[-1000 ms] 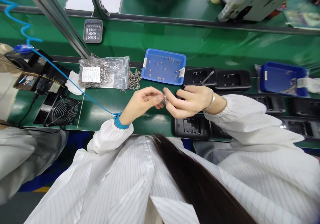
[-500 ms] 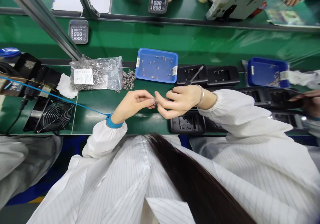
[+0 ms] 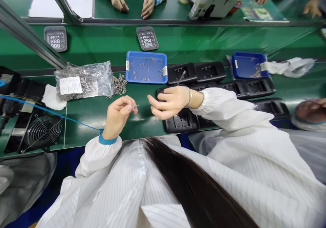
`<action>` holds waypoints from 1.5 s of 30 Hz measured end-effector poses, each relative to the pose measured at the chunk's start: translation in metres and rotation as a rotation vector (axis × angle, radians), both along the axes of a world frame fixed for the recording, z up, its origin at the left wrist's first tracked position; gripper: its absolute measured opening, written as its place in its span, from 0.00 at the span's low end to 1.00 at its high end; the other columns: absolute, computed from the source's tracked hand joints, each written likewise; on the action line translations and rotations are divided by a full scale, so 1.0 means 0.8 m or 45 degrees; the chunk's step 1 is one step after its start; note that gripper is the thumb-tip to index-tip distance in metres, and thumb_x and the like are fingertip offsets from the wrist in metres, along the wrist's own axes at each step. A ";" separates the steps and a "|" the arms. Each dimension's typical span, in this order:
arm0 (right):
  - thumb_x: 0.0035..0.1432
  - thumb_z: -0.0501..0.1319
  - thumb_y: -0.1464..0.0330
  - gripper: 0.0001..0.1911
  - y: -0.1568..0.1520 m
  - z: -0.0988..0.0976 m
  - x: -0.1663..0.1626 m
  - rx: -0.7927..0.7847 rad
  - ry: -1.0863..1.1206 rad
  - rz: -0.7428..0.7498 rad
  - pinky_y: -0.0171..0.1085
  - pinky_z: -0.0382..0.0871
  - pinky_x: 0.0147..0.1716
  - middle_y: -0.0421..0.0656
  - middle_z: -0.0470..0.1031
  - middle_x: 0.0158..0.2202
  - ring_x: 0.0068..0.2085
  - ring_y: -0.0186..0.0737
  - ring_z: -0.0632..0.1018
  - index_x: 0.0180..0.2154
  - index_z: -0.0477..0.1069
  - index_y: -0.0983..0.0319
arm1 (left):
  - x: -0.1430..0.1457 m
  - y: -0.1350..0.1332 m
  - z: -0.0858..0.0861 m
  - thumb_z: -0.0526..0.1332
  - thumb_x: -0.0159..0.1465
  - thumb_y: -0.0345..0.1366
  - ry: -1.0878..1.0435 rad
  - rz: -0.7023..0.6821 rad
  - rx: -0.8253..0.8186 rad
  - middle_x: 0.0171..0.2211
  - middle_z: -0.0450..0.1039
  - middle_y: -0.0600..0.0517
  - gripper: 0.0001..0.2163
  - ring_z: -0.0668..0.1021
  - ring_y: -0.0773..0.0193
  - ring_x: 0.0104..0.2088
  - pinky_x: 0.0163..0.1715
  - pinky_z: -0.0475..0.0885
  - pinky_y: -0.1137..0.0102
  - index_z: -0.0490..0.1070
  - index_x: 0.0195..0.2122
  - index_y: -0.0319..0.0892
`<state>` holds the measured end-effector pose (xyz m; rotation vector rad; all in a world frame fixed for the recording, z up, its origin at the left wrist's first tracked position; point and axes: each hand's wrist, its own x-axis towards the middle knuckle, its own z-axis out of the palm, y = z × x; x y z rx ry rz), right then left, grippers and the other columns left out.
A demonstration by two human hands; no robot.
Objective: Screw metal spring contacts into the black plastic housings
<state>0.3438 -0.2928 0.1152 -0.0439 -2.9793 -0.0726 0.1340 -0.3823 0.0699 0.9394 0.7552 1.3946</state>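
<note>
A person's left hand point(image 3: 117, 115) pinches small, shiny bent-metal parts point(image 3: 133, 108) between thumb and fingers above a glossy green workbench point(image 3: 141, 124). Opposite, the right hand point(image 3: 171, 101) has loosely spread fingertips, closed on nothing, with a slim metal-shafted tool point(image 3: 181, 76) tucked in its grip. Work appears to be midway: the pinched parts are in hand, while a tangled silvery metal heap point(image 3: 119, 84) and a crinkled clear plastic bag point(image 3: 100, 73) packed with more are left beyond the left hand. A shallow rectangular blue plastic tray point(image 3: 154, 72), ahead of the gap between the hands, bears scattered pieces. Past the right hand, two matte black plastic housings point(image 3: 211, 72) show bright metal in recessed bays; below that hand, a nearer black plastic housing point(image 3: 181, 122) is too indistinct to tell whether metal is fitted.
</note>
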 end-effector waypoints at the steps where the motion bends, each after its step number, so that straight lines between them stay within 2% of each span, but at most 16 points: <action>1: 0.68 0.47 0.64 0.14 -0.002 -0.001 0.000 -0.013 0.011 -0.093 0.33 0.46 0.20 0.38 0.78 0.43 0.24 0.28 0.65 0.46 0.69 0.55 | 0.001 0.000 -0.003 0.69 0.57 0.36 0.014 0.045 0.041 0.28 0.71 0.55 0.07 0.75 0.72 0.26 0.28 0.73 0.77 0.74 0.27 0.40; 4: 0.71 0.41 0.60 0.21 -0.013 0.002 -0.002 -0.084 0.039 -0.356 0.34 0.47 0.23 0.43 0.78 0.40 0.28 0.31 0.72 0.52 0.66 0.60 | 0.006 0.003 -0.009 0.68 0.60 0.34 0.127 0.139 0.169 0.31 0.72 0.53 0.04 0.77 0.69 0.31 0.32 0.74 0.74 0.74 0.29 0.42; 7: 0.70 0.37 0.51 0.30 -0.025 0.011 -0.009 -0.233 0.003 -0.453 0.33 0.48 0.24 0.46 0.78 0.40 0.33 0.35 0.75 0.53 0.65 0.64 | 0.014 0.005 -0.011 0.67 0.61 0.34 0.327 0.251 0.359 0.31 0.73 0.52 0.04 0.78 0.65 0.36 0.38 0.76 0.70 0.74 0.30 0.43; 9: 0.68 0.37 0.47 0.33 -0.031 0.018 -0.014 -0.328 -0.040 -0.517 0.32 0.48 0.24 0.47 0.78 0.39 0.32 0.36 0.75 0.51 0.65 0.65 | 0.017 0.007 -0.011 0.67 0.61 0.34 0.447 0.320 0.483 0.31 0.74 0.52 0.03 0.78 0.64 0.38 0.42 0.75 0.67 0.74 0.31 0.43; 11: 0.68 0.39 0.47 0.32 -0.035 0.023 -0.017 -0.403 -0.092 -0.577 0.32 0.48 0.24 0.46 0.78 0.38 0.30 0.35 0.74 0.50 0.65 0.65 | 0.019 0.008 -0.012 0.66 0.61 0.33 0.505 0.357 0.555 0.33 0.74 0.52 0.02 0.78 0.64 0.40 0.43 0.75 0.66 0.74 0.32 0.44; 18: 0.68 0.44 0.63 0.16 -0.040 0.033 -0.021 -0.666 -0.155 -0.645 0.32 0.50 0.26 0.40 0.74 0.29 0.25 0.31 0.68 0.40 0.68 0.63 | 0.018 0.006 -0.017 0.65 0.62 0.31 0.617 0.330 0.657 0.33 0.73 0.52 0.03 0.77 0.63 0.41 0.44 0.74 0.64 0.73 0.33 0.44; 22: 0.66 0.46 0.63 0.15 -0.042 0.031 -0.022 -0.652 -0.162 -0.781 0.33 0.48 0.26 0.40 0.73 0.28 0.24 0.31 0.67 0.39 0.68 0.63 | 0.019 0.004 -0.016 0.65 0.62 0.32 0.661 0.403 0.683 0.33 0.73 0.53 0.03 0.77 0.63 0.40 0.44 0.74 0.63 0.72 0.32 0.44; 29: 0.69 0.46 0.58 0.18 -0.043 0.022 -0.015 -0.762 0.052 -0.643 0.32 0.51 0.26 0.41 0.74 0.29 0.25 0.31 0.69 0.40 0.68 0.63 | 0.019 0.002 -0.015 0.64 0.63 0.39 0.709 0.451 0.557 0.33 0.74 0.51 0.06 0.77 0.60 0.40 0.44 0.73 0.61 0.72 0.31 0.45; 36: 0.67 0.51 0.62 0.12 -0.043 0.010 -0.016 -0.803 0.267 -0.619 0.30 0.54 0.25 0.37 0.72 0.27 0.22 0.27 0.66 0.37 0.68 0.62 | 0.022 0.002 -0.018 0.65 0.63 0.41 0.648 0.460 0.519 0.33 0.74 0.51 0.08 0.76 0.62 0.39 0.43 0.73 0.62 0.72 0.30 0.45; 42: 0.65 0.55 0.60 0.12 -0.048 0.009 -0.020 -1.021 0.378 -0.638 0.28 0.60 0.25 0.36 0.73 0.25 0.22 0.26 0.69 0.36 0.68 0.62 | 0.022 0.000 -0.018 0.64 0.64 0.37 0.578 0.499 0.602 0.34 0.74 0.52 0.05 0.76 0.64 0.39 0.42 0.72 0.65 0.72 0.32 0.44; 45: 0.63 0.56 0.62 0.10 -0.050 0.015 -0.027 -1.146 0.396 -0.664 0.28 0.62 0.25 0.38 0.75 0.26 0.23 0.28 0.71 0.34 0.66 0.61 | 0.025 -0.003 -0.020 0.64 0.64 0.40 0.507 0.545 0.582 0.33 0.73 0.52 0.08 0.76 0.65 0.37 0.39 0.72 0.66 0.71 0.31 0.43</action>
